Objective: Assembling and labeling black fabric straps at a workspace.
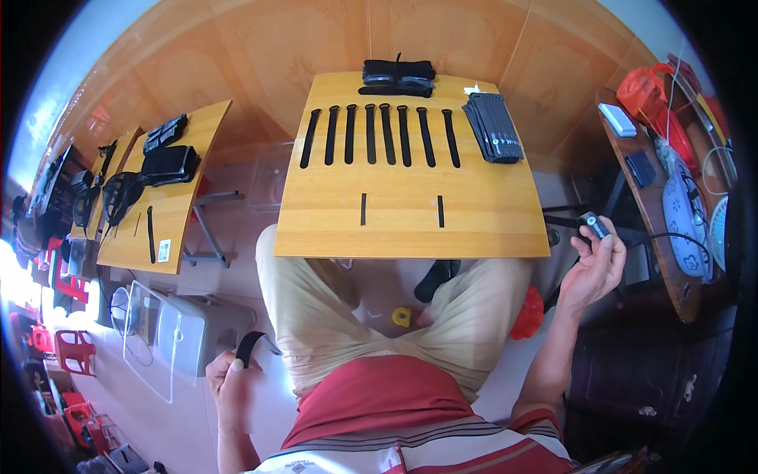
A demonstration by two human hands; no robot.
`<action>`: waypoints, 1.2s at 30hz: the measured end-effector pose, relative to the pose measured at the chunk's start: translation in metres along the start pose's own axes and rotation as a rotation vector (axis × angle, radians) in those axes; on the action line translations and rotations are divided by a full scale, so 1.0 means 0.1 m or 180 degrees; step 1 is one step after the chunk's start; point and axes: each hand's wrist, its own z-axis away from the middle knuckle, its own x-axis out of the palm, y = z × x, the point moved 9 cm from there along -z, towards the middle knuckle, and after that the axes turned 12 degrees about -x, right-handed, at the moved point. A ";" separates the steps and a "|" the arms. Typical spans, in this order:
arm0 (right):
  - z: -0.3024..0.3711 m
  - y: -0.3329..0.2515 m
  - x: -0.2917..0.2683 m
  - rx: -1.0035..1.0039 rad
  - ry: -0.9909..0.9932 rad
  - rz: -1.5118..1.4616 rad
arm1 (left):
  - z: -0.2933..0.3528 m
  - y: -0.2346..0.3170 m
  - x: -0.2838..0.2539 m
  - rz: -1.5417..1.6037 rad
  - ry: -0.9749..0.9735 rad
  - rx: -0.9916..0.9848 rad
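My left hand [227,378], low at the left beside my knee, pinches a curved black strap [249,346]. Out to the right of the table, my right hand [594,272] is raised, its fingers closed on a small dark device [594,226] with a round light spot; its exact kind is unclear. On the wooden table [332,237] before me, several black straps with looped ends [385,134] lie side by side. Nearer to me are two short dark strips [363,209]. A stack of flat black packs [495,128] sits at the right, and a strapped black bundle [399,73] at the back.
A second table [178,207] with black pouches stands at the left, near a grey bin [225,316]. At the right, a side table [671,288] bears a red bag [643,91] and cables. A yellow tape measure [402,317] lies on the floor between my legs.
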 end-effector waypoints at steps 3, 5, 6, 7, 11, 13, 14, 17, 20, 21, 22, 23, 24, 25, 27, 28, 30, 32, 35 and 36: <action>0.17 -0.03 0.05 0.0208 -0.0022 -0.0193 | -0.05 0.00 0.13 0.0102 -0.0018 0.0058; 0.30 -0.10 0.12 0.0276 -0.0070 -0.0153 | -0.08 -0.02 0.21 0.0141 -0.0109 0.0042; 0.38 -0.11 0.19 0.0345 -0.0260 -0.0289 | -0.08 -0.02 0.22 0.0026 -0.0015 0.0136; 0.47 -0.12 0.26 0.0414 -0.0450 -0.0424 | -0.07 0.00 0.23 -0.0088 0.0077 0.0229; 0.77 -0.14 0.45 0.0684 -0.0784 -0.0823 | -0.11 0.00 0.23 -0.0006 0.0183 0.0344; 0.87 -0.24 0.62 0.0775 -0.1014 -0.0959 | -0.10 0.04 0.26 -0.0047 0.0172 0.0392; 0.92 -0.27 0.69 0.0804 -0.1118 -0.1051 | -0.10 0.05 0.28 -0.0080 0.0154 0.0413; 1.07 -0.36 0.86 0.0869 -0.1333 -0.1196 | -0.11 0.03 0.32 -0.0093 0.0179 0.0435; 1.26 -0.35 1.01 0.1156 -0.1637 -0.1439 | -0.10 -0.05 0.34 -0.0013 0.0161 0.0391; 1.27 -0.35 1.03 0.1161 -0.1646 -0.1433 | -0.10 -0.07 0.35 -0.0006 0.0165 0.0383; 1.31 -0.37 1.08 0.1139 -0.1743 -0.1485 | -0.11 -0.08 0.38 0.0003 0.0148 0.0369; 1.34 -0.40 1.12 0.1120 -0.1835 -0.1530 | -0.11 -0.09 0.40 0.0011 0.0125 0.0350; 1.35 -0.43 1.16 0.1095 -0.1887 -0.1575 | -0.12 -0.10 0.40 0.0017 0.0125 0.0336; 1.37 -0.43 1.17 0.1106 -0.1893 -0.1567 | -0.12 -0.12 0.40 -0.0009 0.0127 0.0301; 1.43 -0.45 1.25 0.1171 -0.2012 -0.1662 | -0.14 -0.15 0.40 -0.0032 0.0135 0.0265; 1.47 -0.45 1.29 0.1171 -0.2037 -0.1700 | -0.16 -0.17 0.39 0.0012 0.0167 0.0264; 1.54 -0.44 1.35 0.1179 -0.2135 -0.1708 | -0.18 -0.18 0.38 0.0053 0.0201 0.0257; 1.60 -0.47 1.44 0.1209 -0.2242 -0.1784 | -0.20 -0.18 0.37 0.0017 0.0195 0.0275; 1.70 -0.48 1.52 0.1283 -0.2386 -0.1875 | -0.21 -0.17 0.38 0.0083 0.0199 0.0267; 1.70 -0.50 1.57 0.1278 -0.2365 -0.1928 | -0.22 -0.18 0.37 0.0083 0.0213 0.0263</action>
